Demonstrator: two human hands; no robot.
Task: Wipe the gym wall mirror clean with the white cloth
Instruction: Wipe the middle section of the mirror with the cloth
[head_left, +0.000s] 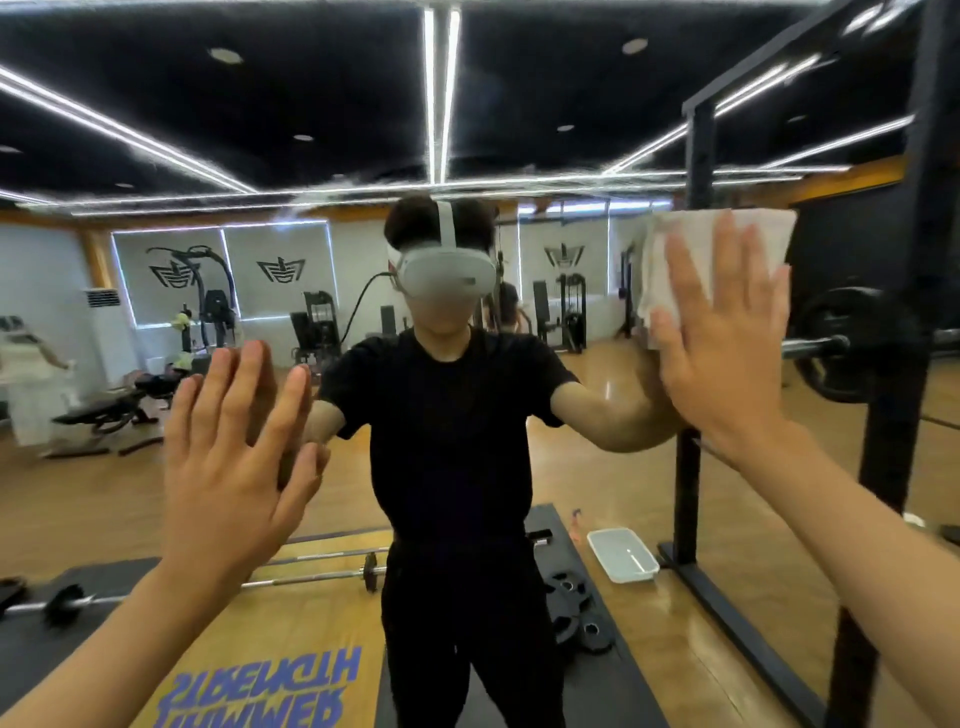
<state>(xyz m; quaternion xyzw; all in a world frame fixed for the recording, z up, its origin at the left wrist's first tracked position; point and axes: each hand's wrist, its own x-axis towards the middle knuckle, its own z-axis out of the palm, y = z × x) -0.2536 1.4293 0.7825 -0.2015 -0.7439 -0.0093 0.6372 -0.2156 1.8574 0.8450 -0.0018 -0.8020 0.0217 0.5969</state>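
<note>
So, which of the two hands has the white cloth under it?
The right hand: it presses the white cloth flat against the mirror. The left hand is bare, its open palm toward the glass, without any cloth.

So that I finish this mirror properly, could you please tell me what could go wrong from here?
1. The bare left hand seems to lie flat on the mirror, so it may leave fresh prints.
2. The right hand only presses the white cloth with straight fingers, so the cloth could slip down.
3. The black rack and its barbell stand close beside the cloth, and a wide stroke might hit them.
</note>
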